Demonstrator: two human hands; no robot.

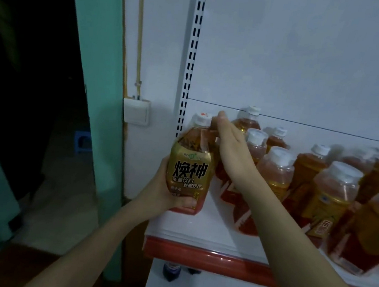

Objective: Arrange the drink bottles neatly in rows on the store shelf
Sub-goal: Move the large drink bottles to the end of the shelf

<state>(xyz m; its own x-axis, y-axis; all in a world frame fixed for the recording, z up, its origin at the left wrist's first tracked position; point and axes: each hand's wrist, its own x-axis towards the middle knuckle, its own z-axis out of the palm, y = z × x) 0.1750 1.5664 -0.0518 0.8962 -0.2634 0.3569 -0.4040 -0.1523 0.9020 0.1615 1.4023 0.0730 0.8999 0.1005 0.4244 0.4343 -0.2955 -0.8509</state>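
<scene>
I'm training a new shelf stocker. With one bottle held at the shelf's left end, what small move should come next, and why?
Probably set the held bottle down upright on the bare shelf at the left end. The left hand grips its base there, and the right hand reaches past it toward the standing bottles.

We logged one head-worn view, facing forward and down, close to the shelf [198, 232] edge, with both forearms entering from the bottom
</scene>
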